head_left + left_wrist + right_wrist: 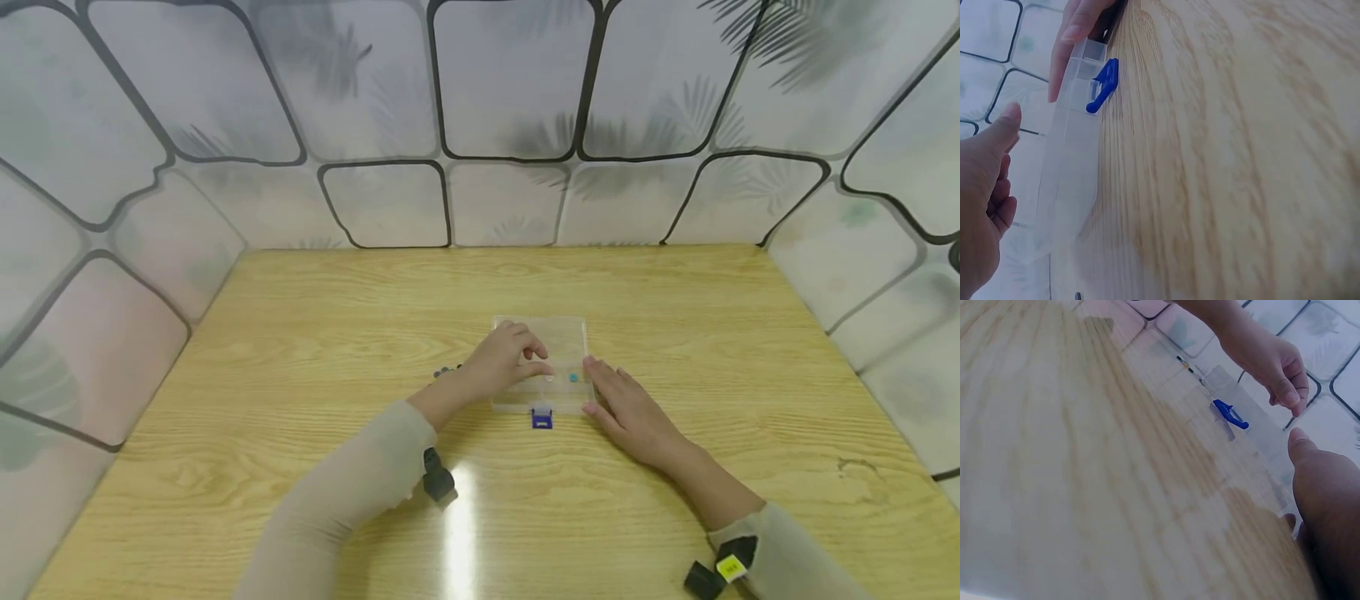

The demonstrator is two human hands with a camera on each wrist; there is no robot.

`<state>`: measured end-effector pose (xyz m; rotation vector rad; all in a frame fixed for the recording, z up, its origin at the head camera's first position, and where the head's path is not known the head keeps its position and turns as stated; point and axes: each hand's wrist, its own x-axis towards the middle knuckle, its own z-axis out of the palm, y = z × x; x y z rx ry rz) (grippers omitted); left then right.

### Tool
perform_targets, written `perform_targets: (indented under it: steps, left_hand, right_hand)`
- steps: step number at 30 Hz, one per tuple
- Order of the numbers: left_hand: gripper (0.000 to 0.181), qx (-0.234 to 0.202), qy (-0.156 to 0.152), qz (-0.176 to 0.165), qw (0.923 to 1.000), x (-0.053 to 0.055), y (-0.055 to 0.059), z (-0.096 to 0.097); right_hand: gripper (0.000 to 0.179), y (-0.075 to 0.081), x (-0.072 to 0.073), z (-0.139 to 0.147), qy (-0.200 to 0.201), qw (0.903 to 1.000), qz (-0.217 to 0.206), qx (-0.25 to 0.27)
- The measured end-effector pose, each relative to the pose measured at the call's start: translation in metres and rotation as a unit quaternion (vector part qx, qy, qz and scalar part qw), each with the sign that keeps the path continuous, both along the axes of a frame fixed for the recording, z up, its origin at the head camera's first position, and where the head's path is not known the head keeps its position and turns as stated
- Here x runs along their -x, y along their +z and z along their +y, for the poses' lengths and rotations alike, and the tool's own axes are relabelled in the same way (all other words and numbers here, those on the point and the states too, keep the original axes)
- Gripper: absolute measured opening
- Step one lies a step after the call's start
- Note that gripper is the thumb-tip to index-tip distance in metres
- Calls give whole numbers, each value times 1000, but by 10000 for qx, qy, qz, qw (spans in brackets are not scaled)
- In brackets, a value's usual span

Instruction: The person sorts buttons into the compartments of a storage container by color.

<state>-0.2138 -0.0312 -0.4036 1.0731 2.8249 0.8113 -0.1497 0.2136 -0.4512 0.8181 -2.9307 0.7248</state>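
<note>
A clear plastic box (542,408) with a blue latch (542,418) lies on the table, its lid folded back. My left hand (498,360) hovers over it, fingers curved and the thumb apart from the index finger, with nothing visible between them. Under the thumb tip is a small white piece (550,378). A small blue piece (573,377) lies in the box, nearer its right side. My right hand (633,414) rests against the box's right edge with fingers extended, the thumb by the front corner. The left wrist view shows the latch (1104,86) hanging from the box wall.
Several small dark pieces (442,372) lie on the wooden table (345,333) left of the box, partly behind my left wrist. Patterned panels (510,204) stand along the table's back and sides. Dark devices (438,479) are worn at both wrists.
</note>
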Motion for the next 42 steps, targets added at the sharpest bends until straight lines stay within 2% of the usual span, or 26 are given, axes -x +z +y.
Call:
perform_targets:
  steps: [6,13,19,23,28,33,36,42]
  left_hand:
    - [27,-321,34,120,9994,-3,0,-14]
    - [22,-719,234,465,9961,-11,4,-45]
    - [20,-913,238,693,9931,-17,7,-72]
    - [21,-970,385,492,9933,-17,5,-87]
    - [21,-988,710,24,9926,-16,3,-103]
    - [20,-854,892,-241,9921,-17,1,-117]
    - [19,-754,886,-228,9930,-17,-1,-124]
    - [16,-494,597,-384,9963,-16,-6,-140]
  right_hand:
    - [63,0,-1,3,-21,10000,-2,25]
    - [63,-1,-1,2,2,10000,-49,24]
    - [63,-1,-1,2,4,10000,32,-18]
    - [63,-2,0,2,4,10000,36,-38]
    - [63,-3,-1,2,18,10000,58,-16]
    - [63,-3,-2,1,13,10000,95,-20]
    - [62,-4,-1,1,21,9998,176,-12]
    - [62,-4,0,1,47,9996,282,18]
